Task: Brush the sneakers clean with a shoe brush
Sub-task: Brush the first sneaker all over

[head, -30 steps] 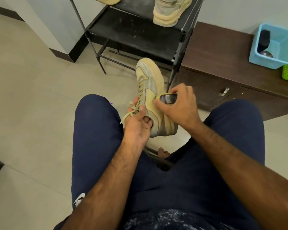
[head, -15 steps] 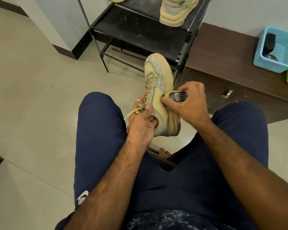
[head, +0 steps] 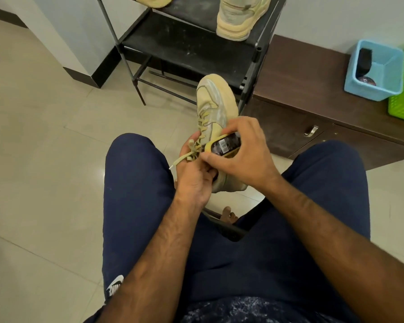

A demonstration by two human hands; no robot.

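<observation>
While the left hand point(head: 194, 180) grips the sneaker point(head: 216, 101) at centre frame, the right hand point(head: 247, 157) curls round the brush point(head: 224, 144), pressed against its laced side. Its toe points toward the rack's point(head: 184, 50) lower shelf edge; tiled floor point(head: 44, 136) spreads left.

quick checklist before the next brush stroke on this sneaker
1. The left hand grips the sneaker at its opening: ok.
2. The right hand grips the brush: ok.
3. Bristles on the sneaker's side: cannot tell, hidden under the brush.
4. The loose lace away from the brush: not ok, right beside it.
5. Clean toe: not ok, pale smears show.
</observation>
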